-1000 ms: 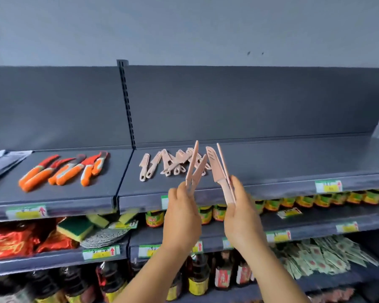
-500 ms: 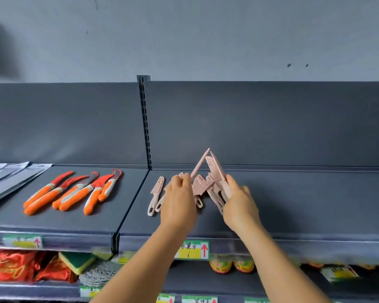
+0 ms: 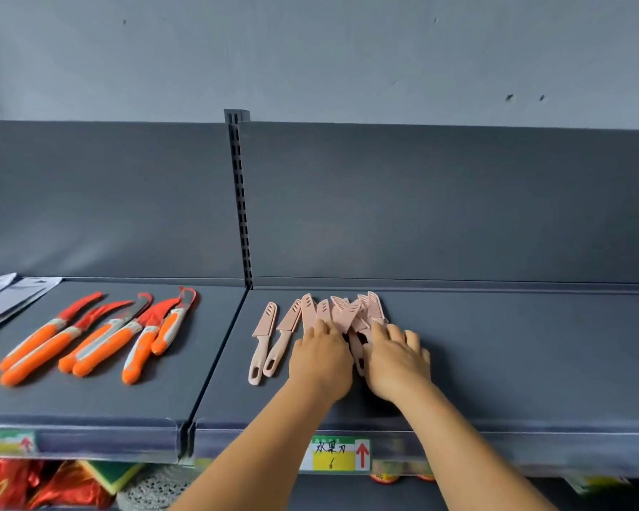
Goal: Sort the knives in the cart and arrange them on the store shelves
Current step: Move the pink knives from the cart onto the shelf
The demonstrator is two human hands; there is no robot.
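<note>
We face the dark grey metal shelf point(image 3: 495, 363). On it, left of its slotted upright, lie orange-handled knives point(image 3: 100, 337); right of it, sheathed pink plastic knives point(image 3: 332, 313). Our left hand point(image 3: 320, 357) and right hand point(image 3: 397, 359) press that pile, fingers loosely extended.

Both hands point(image 3: 320, 357) point(image 3: 397, 359) palm-down, side by side

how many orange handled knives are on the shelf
6 orange knives, all lying side by side on the left shelf section, handles toward the front. They overlap, so one more could be hidden.
</note>
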